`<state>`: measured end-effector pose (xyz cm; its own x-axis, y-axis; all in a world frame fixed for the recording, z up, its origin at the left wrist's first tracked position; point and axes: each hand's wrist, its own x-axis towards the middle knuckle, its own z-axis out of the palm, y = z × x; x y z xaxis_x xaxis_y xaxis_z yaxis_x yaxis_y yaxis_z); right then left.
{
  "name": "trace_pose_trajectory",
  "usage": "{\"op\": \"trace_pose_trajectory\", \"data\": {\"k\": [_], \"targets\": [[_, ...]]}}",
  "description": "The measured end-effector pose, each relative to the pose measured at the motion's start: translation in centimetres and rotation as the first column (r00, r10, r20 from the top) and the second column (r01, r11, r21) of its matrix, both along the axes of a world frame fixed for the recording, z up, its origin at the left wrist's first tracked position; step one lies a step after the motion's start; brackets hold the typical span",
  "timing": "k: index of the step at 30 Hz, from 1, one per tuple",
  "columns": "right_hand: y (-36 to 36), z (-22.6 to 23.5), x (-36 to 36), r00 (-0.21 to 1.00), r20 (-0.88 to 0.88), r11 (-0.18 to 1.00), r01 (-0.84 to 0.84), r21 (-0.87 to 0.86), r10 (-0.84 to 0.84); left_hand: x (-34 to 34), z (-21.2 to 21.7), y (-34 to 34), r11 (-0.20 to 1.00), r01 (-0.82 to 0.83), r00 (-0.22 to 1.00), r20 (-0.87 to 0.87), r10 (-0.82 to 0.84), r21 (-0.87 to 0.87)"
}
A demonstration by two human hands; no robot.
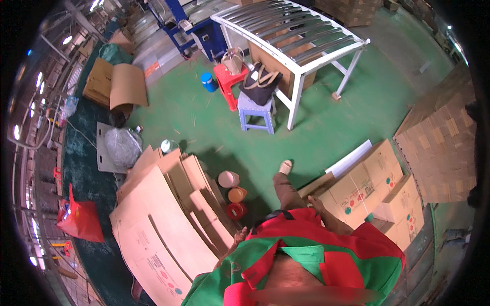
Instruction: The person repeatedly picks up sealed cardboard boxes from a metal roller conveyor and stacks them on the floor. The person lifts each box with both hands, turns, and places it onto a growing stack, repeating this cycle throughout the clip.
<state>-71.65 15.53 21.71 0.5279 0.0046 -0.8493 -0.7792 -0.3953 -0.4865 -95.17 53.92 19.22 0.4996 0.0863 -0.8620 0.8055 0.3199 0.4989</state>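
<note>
Green-painted warehouse floor, white roller conveyor at far end, plastic stools with bags beneath it.

Left hand: low beside the red-and-green vest, fingers loosely curled, at the edge of the flattened cardboard stack; contact likely, actual grip not discernible. Stack fans out to the left of that hand, sheets overlapping and leaning.

Right hand: at the near edge of the printed carton, which sits just to the right of it; fingers mostly hidden, spread or closed not discernible.

Handling, judged: flat sheets light, stiff along the flutes, prone to flex and slide over one another; best taken by a long edge. Folded carton bulkier, edges firm, best taken at a corner or flap.

Three round tubs: just ahead of the left hand.
</note>
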Motion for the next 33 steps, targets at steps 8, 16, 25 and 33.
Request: {"op": "trace_pose_trajectory", "data": {"k": [8,16,25,33], "targets": [[0.7,-4.6,12.2,0.992,0.121,0.996,-0.014,-0.091,0.025,20.3,-0.9,5.8,0.995,0.069,0.996,0.059,-0.073,0.071],[-1.1,0.0,25.1,0.905,0.077,0.906,0.408,0.116,-0.418,46.2,0.2,8.3,0.995,0.081,0.939,0.331,-0.095,0.056],[-1.4,3.5,28.5,0.665,0.282,0.72,0.665,0.2,-0.692,67.2,7.3,2.5,0.913,0.134,0.671,0.643,-0.37,0.385],[-2.8,10.0,37.7,0.476,0.521,0.654,0.72,0.233,-0.709,82.8,15.9,-0.2,0.733,-0.063,0.391,0.692,-0.606,0.677]]}}
